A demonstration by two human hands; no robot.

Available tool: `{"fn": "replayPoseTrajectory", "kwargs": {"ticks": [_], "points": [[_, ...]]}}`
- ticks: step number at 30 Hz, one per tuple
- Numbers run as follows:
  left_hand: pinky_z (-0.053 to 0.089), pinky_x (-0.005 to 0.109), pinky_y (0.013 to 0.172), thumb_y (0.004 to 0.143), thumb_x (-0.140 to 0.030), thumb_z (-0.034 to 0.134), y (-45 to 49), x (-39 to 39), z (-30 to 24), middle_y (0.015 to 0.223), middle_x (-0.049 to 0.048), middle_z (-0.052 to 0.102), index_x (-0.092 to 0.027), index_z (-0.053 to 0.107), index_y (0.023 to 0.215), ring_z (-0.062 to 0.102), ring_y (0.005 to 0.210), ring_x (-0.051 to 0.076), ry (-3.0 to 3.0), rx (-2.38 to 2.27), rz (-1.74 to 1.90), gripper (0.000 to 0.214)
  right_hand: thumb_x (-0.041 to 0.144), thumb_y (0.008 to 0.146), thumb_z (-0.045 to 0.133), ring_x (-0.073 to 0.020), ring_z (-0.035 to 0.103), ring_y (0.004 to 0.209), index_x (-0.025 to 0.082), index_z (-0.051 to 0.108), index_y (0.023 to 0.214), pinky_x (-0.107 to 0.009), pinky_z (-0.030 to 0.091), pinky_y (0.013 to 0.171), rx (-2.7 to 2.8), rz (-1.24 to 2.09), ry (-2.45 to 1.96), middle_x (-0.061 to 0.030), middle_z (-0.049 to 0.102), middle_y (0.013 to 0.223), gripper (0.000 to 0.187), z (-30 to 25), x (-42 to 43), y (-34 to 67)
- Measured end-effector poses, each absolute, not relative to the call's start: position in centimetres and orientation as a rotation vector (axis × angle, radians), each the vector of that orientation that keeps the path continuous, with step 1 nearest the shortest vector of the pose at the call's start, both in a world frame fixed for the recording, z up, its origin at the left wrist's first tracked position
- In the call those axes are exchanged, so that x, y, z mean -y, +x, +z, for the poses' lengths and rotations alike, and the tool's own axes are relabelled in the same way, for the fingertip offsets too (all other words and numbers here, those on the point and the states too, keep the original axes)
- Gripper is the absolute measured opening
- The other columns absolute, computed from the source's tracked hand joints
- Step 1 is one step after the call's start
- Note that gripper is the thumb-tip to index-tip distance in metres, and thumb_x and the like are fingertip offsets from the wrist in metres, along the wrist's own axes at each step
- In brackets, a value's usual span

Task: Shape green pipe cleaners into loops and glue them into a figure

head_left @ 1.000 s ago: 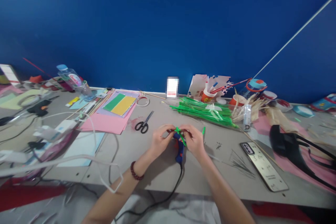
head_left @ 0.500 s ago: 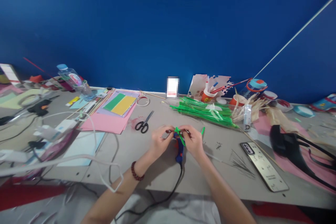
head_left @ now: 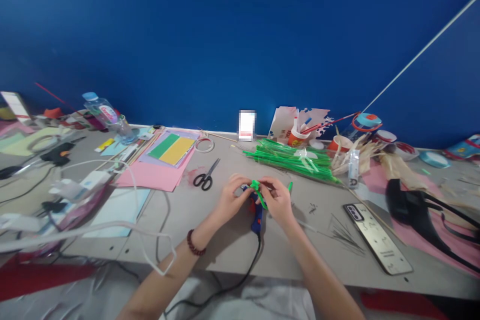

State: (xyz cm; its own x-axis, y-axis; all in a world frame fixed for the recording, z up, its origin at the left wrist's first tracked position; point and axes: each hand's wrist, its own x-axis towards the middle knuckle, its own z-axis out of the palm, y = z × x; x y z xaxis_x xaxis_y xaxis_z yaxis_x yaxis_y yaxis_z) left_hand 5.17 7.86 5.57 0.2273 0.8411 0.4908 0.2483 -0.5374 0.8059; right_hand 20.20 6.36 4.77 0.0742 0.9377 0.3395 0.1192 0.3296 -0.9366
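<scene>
A small bundle of bent green pipe cleaner [head_left: 255, 185] is pinched between my two hands, with a loose green tail hanging below it. My left hand [head_left: 233, 195] grips its left side, fingertips closed. From the right, my right hand [head_left: 276, 197] closes thumb and fingers on it. Beneath them on the table lies a blue glue gun [head_left: 257, 217] with a black cord; its front end is partly hidden by the hands. A short green piece [head_left: 290, 187] shows just past my right hand. Black-handled scissors [head_left: 204, 179] lie to the left of my hands.
Behind my hands lies a pack of green pipe cleaners [head_left: 292, 160]. A phone [head_left: 378, 240] and thin dark wires [head_left: 347, 235] are at the right. Coloured paper [head_left: 144, 175], a bottle [head_left: 108, 115] and white cables [head_left: 131, 227] occupy the left; a marker cup [head_left: 298, 137] stands behind.
The green bundle has been turned and raised slightly between my fingers, and its top looks more compact. Both hands have shifted only a little; the glue gun has stayed in place.
</scene>
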Motion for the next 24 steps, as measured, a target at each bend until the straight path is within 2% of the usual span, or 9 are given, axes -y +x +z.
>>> {"fn": "replayPoseTrajectory", "kwargs": {"ticks": [2,5,7,9,14,18,21,24], "points": [[0.046,0.031,0.08,0.08,-0.023,0.058,5.2,-8.0,5.4,0.084,0.0051,0.064,-0.018,0.063,0.083,0.058,0.085,0.017,1.857,-0.996,1.322,0.008,0.03,0.084,0.053,-0.0136,0.062,0.058,0.019,0.059,0.092,-0.026,0.054,0.05,1.395,0.693,-1.083,-0.0042,0.063,0.082,0.015,4.9,-6.3,20.3],[0.046,0.03,0.079,0.079,-0.024,0.058,5.2,-8.3,4.8,0.086,0.0051,0.065,-0.018,0.063,0.085,0.059,0.084,0.017,1.666,-1.012,1.354,0.01,0.023,0.083,0.052,-0.0201,0.062,0.08,0.021,0.059,0.094,-0.038,0.054,0.072,1.465,0.226,-1.096,-0.0072,0.064,0.087,0.013,5.2,-6.0,20.8],[0.047,0.029,0.075,0.076,-0.028,0.063,5.1,-8.7,4.4,0.081,0.0039,0.064,-0.018,0.064,0.083,0.059,0.078,0.015,1.475,-1.034,1.384,0.013,0.019,0.081,0.052,-0.0223,0.061,0.081,0.023,0.059,0.091,-0.042,0.05,0.075,1.497,-0.043,-1.071,-0.0072,0.064,0.083,0.013,5.3,-5.8,21.1],[0.047,0.026,0.071,0.072,-0.031,0.067,4.9,-9.1,4.2,0.078,0.003,0.064,-0.017,0.063,0.08,0.059,0.074,0.014,1.275,-1.019,1.418,0.017,0.017,0.08,0.052,-0.0221,0.061,0.075,0.024,0.059,0.087,-0.041,0.049,0.07,1.534,-0.173,-1.037,-0.0062,0.064,0.078,0.012,5.4,-5.6,21.3],[0.047,0.024,0.07,0.071,-0.034,0.068,4.1,-10.0,4.6,0.078,0.0029,0.064,-0.015,0.061,0.083,0.06,0.072,0.012,0.969,-0.9,1.428,0.024,0.013,0.076,0.055,-0.02,0.059,0.068,0.024,0.06,0.082,-0.037,0.048,0.066,1.723,-0.164,-0.974,-0.0041,0.065,0.072,0.013,6.4,-4.6,21.0],[0.048,0.025,0.067,0.068,-0.033,0.07,3.8,-10.3,5.0,0.076,0.0018,0.062,-0.016,0.057,0.085,0.061,0.069,0.012,0.793,-0.847,1.416,0.027,0.016,0.079,0.052,-0.0198,0.06,0.07,0.023,0.062,0.087,-0.035,0.048,0.068,1.815,0.023,-0.986,-0.0047,0.065,0.074,0.015,9.0,-3.5,21.4],[0.047,0.022,0.061,0.071,-0.035,0.068,3.7,-10.2,5.4,0.072,-0.0009,0.057,-0.016,0.056,0.084,0.054,0.06,0.008,0.744,-0.779,1.368,0.026,0.021,0.083,0.049,-0.0209,0.061,0.075,0.022,0.061,0.084,-0.036,0.047,0.073,1.674,0.081,-1.137,-0.0062,0.065,0.078,0.012,10.3,-3.0,22.5],[0.04,0.018,0.049,0.076,-0.034,0.064,3.8,-10.1,6.0,0.065,-0.0037,0.047,-0.016,0.057,0.085,0.042,0.048,0.004,0.739,-0.669,1.29,0.022,0.031,0.085,0.048,-0.0163,0.057,0.06,0.02,0.06,0.077,-0.028,0.046,0.06,1.641,0.18,-1.389,-0.0042,0.064,0.071,0.018,9.5,-2.7,23.7]]}}
